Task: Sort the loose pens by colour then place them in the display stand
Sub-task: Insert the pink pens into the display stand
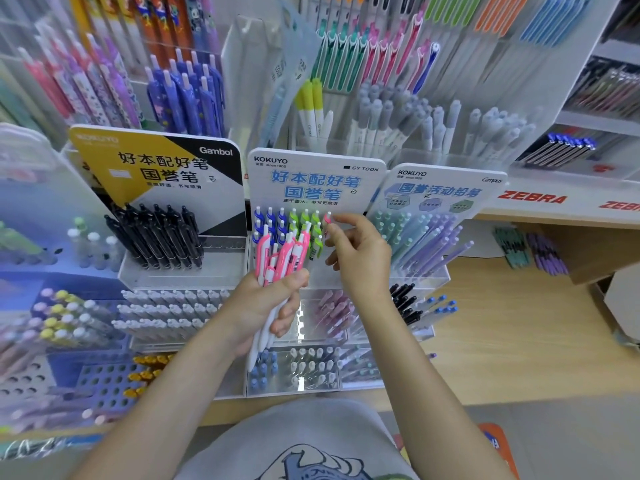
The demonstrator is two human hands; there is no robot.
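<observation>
Left of the work stands a black-pen stand (162,237) under a yellow-and-black card, its pens in tidy rows. Next to it, the left hand (266,303) is clenched around a bundle of pink pens (280,258), clips up, white barrels poking out below the fist. Just behind the bundle is the display stand (311,178) with the blue-lettered card; blue pens (265,220) fill its left slots and green pens (306,223) the middle ones. At the right end of that row a single pink pen (328,219) sits by the green ones, and the right hand (360,258) is at it, thumb and forefinger at its top; whether they pinch it or merely touch it I cannot tell. The step in hand looks like loading pink into the stand's right section, blue and green being done already. The next move probably calls for drawing one pen from the bundle, turning it tip down, and finding a free hole beside the first without knocking the green row. Further right is a stand of pastel pencils (429,244), then a pale wooden counter (502,323). All around are shop racks packed with pens, and a shelf edge marked ZEBRA (533,197).
</observation>
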